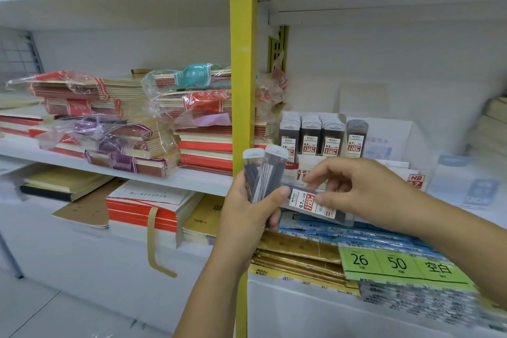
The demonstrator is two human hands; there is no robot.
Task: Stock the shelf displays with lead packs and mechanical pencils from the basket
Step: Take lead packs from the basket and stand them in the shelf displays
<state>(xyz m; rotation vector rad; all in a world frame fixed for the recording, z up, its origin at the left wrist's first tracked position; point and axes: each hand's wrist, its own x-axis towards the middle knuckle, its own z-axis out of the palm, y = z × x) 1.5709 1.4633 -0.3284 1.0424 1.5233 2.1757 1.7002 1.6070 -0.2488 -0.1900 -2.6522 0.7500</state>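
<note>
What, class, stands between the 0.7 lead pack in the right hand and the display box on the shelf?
Nothing visible. The right hand pinches the 0.7 lead pack in front of the display box, with only open air between; the left hand grips the other packs aside.

Three lead packs (312,204) are held, and four columns of packs (310,137) stand in one display box (307,166).

White shelf (197,177), wrapped notebook stacks (109,129), lead-pack display box (354,170), yellow upright (241,63)

Display box (295,170) print partly behind right hand (365,186); lower-right packets (417,299) blurred.
</note>
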